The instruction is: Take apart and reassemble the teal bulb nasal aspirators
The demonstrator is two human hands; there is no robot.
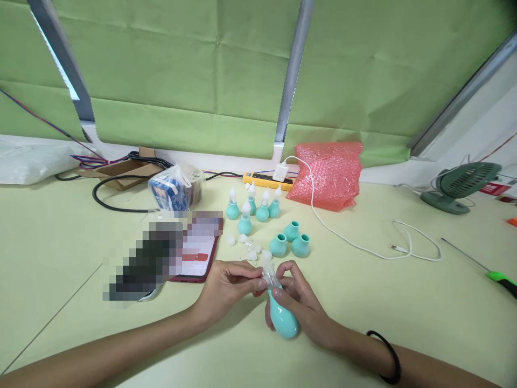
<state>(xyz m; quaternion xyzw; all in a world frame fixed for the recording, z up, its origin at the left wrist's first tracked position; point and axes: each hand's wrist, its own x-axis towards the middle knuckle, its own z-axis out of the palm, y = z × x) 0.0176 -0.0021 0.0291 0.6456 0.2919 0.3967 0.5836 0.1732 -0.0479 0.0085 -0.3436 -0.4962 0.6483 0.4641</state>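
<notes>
My right hand is wrapped round a teal rubber bulb, held just above the table near its front. My left hand pinches the clear nozzle tip that sits at the bulb's neck. Just beyond my fingers lie several loose clear tips. Behind them stand three open teal bulbs without tips, and farther back several bulbs with white tips fitted.
A phone lies left of my hands beside a blurred dark object. A white cable runs to a yellow power strip. Pink bubble wrap, a packet, a fan and a green-handled tool lie around.
</notes>
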